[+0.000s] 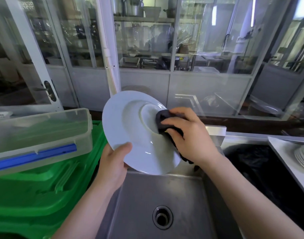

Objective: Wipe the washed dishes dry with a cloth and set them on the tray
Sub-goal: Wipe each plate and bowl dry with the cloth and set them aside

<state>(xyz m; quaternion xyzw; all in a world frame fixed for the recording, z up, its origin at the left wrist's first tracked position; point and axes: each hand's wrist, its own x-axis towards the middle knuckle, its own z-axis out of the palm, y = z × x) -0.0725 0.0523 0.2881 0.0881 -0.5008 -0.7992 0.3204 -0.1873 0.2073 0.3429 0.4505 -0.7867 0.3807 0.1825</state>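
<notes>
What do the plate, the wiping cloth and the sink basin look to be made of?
Plate: likely glazed ceramic; white, glossy, with sharp highlights.
Cloth: dark, matte, soft fabric, bunched under the right hand; fibre unclear.
Sink basin: apparently brushed stainless steel; grey, with a dull sheen.

plate (130,135) white; cloth (165,121) black; crates (44,195) green; container clip (35,156) blue

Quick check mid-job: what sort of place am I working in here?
Likely a commercial kitchen's dishwashing area: a deep stainless steel sink, a stack of white plates on the right, and glass partitions showing shelves of metal pots.
</notes>
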